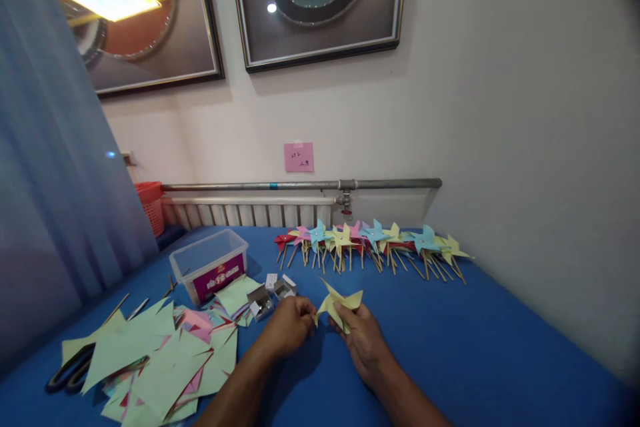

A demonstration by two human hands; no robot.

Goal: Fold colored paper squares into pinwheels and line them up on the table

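Note:
A pale yellow paper pinwheel [331, 303], its blades folded toward the centre, is pinched between the thumb and fingers of my right hand [361, 340]. Close by on the left, my left hand [293, 325] has its fingers pressed together at the tip of one blade. Whether those fingers hold something small is hidden. Just beyond my left hand lie small open boxes [261, 302] with tiny shiny pieces inside. No stick shows clearly on the pinwheel in my hand.
Finished pinwheels on sticks [343, 238] lie in a row at the back of the blue table. Left are a clear plastic bin [210, 260], a heap of cut paper [170, 367] and black-handled scissors [73, 368]. Behind runs a metal pipe [300, 185].

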